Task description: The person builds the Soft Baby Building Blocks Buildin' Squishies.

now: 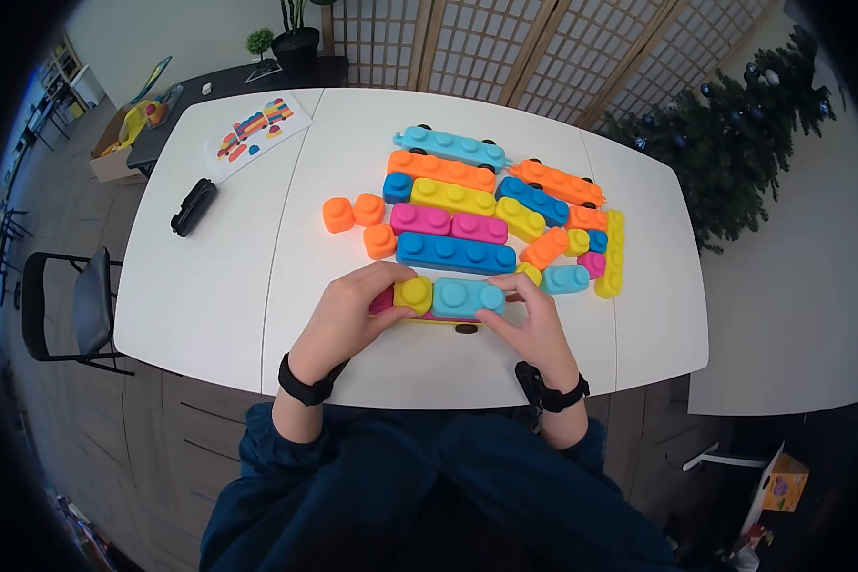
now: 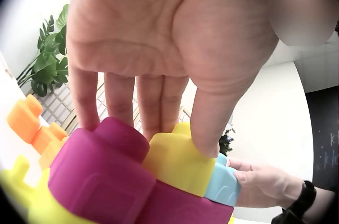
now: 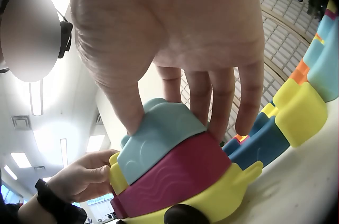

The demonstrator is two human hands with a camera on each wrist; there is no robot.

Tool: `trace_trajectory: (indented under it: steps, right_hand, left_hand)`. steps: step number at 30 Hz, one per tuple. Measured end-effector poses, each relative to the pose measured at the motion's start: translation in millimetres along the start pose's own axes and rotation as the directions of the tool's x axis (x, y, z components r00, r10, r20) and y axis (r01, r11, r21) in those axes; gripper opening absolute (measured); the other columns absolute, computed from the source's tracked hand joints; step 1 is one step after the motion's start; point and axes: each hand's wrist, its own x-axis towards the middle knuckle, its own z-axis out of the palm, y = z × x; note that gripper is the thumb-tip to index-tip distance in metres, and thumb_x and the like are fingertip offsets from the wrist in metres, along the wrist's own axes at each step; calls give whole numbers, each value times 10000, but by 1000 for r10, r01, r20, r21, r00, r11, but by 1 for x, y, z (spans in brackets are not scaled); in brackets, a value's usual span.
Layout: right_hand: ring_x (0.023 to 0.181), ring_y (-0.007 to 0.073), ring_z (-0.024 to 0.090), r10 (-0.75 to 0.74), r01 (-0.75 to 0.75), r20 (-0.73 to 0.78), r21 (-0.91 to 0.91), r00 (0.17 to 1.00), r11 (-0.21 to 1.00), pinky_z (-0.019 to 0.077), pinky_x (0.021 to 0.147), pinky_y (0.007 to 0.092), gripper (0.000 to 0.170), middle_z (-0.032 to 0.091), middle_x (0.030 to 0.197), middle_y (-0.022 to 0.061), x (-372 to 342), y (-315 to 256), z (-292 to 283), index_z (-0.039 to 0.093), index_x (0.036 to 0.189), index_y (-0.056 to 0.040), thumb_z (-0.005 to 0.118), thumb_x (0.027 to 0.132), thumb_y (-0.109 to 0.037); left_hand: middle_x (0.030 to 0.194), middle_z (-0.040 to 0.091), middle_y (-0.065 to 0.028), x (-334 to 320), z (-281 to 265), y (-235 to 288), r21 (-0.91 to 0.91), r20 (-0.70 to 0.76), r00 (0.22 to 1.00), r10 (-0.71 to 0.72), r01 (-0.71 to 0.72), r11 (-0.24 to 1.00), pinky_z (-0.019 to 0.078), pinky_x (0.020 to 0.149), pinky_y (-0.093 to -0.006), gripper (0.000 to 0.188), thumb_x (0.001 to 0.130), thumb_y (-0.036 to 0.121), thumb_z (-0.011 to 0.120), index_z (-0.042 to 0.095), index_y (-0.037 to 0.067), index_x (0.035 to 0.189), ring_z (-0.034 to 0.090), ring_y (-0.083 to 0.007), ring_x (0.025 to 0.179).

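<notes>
Near the table's front edge stands a stack of toy building blocks on a yellow wheeled base [image 3: 225,195]. A magenta block [image 3: 185,173] lies over the base, and a magenta stud block [image 2: 95,176] rises at the left end. My left hand [image 1: 346,310] pinches a small yellow block [image 1: 413,296] between thumb and fingers, on top of the stack beside that stud block. With thumb and fingers, my right hand [image 1: 541,322] grips a light blue two-stud block [image 1: 460,298], which sits on the magenta layer right against the yellow block. A black wheel [image 1: 466,329] shows below.
Just beyond the stack lies a long blue block [image 1: 456,253], with rows of other coloured blocks behind it. Several small orange blocks [image 1: 337,215] sit to the left. A picture sheet [image 1: 257,133] and a black case [image 1: 194,207] are at the table's left side.
</notes>
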Motion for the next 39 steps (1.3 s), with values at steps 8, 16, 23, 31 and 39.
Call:
trace_trajectory:
  steps: [8, 16, 23, 31, 39]
  right_hand:
    - [1008, 263, 713, 75, -74, -2, 47, 997, 996, 554, 867, 360, 435, 733, 1147, 122, -6, 2, 4, 620, 1186, -29, 850, 863, -210]
    - [1040, 259, 711, 100, -101, 23, 53, 995, 993, 556, 878, 368, 459, 728, 1182, 128, -7, -2, 3, 604, 1244, -35, 828, 891, -225]
    - [1063, 270, 711, 116, -118, 34, 50, 993, 992, 555, 893, 373, 461, 725, 1198, 121, -8, -1, 2, 594, 1265, -55, 818, 902, -230]
    - [1180, 329, 659, 129, -128, 53, -14, 990, 992, 528, 966, 390, 462, 667, 1305, 157, -10, -11, 2, 578, 1319, -47, 774, 934, -211]
    - [1229, 380, 630, 33, -28, 58, -95, 998, 995, 509, 1018, 403, 486, 658, 1331, 172, -11, -14, -4, 580, 1370, -51, 754, 933, -174]
  left_hand:
    - [1160, 715, -107, -1, 0, 0, -12, -11, 1000, -11, 11, 1000, 576, 877, -347, 401, 832, 111, 829, 655, 57, 1189, 705, -303, 986]
    - [1175, 714, -107, 0, -7, -3, 7, 13, 1000, -18, 18, 1000, 570, 888, -332, 441, 816, 83, 843, 664, 41, 1217, 706, -275, 991]
    - [1219, 705, -132, 21, -56, -64, 66, -213, 974, -79, 95, 993, 514, 993, -389, 468, 854, 120, 816, 651, 43, 1284, 661, -335, 1105]
    - [1234, 670, -171, 51, -60, -114, 259, -70, 983, -172, 185, 948, 518, 1002, -416, 525, 811, 59, 811, 610, 30, 1295, 637, -378, 1145]
    - [1176, 677, -170, 50, -67, -83, 269, -140, 986, -93, 128, 955, 548, 930, -396, 433, 798, 12, 776, 632, 24, 1207, 661, -361, 1075]
